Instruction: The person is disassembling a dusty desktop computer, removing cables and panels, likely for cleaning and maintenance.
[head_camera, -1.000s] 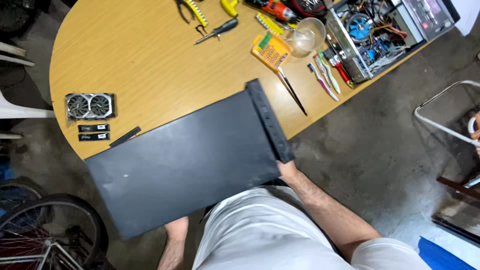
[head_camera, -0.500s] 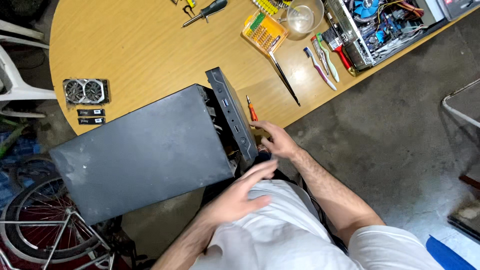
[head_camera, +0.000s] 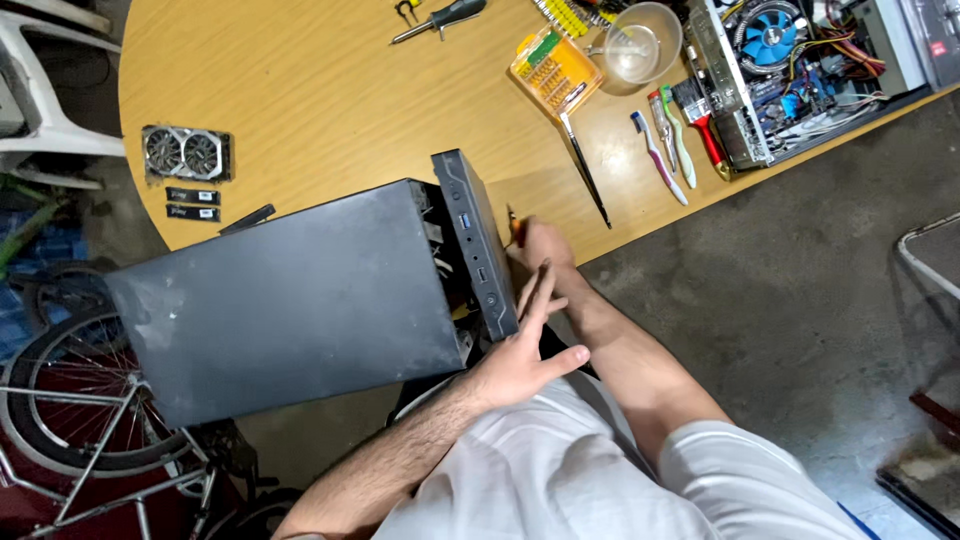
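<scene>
Black steel PC case (head_camera: 290, 300) lies on its side, half on the round wooden table (head_camera: 330, 90), half hanging past the near edge over the person's lap. Its front panel (head_camera: 476, 242) w/ ports and a button faces the person, tilted away from the case body at the top.

Left hand (head_camera: 520, 350) is flat and open, fingers stretched, palm pressed against the lower end of the front panel, just right of the case. Right hand (head_camera: 540, 250) sits just behind it, touching the table edge right beside the panel; it seems curled round a small orange-handled tool (head_camera: 514, 226), but grip is partly hidden, can't tell for sure.

Elsewhere on table, well apart from the hands: dual-fan graphics card (head_camera: 186, 153) w/ two RAM sticks (head_camera: 192, 204) at far left; screwdriver (head_camera: 440, 20) at top; yellow bit set (head_camera: 555, 68), clear plastic bowl (head_camera: 643, 40), toothbrushes (head_camera: 668, 145), and an open computer chassis (head_camera: 800, 60) w/ blue CPU fan at right. Bicycle wheel (head_camera: 70, 400) on floor at left.
</scene>
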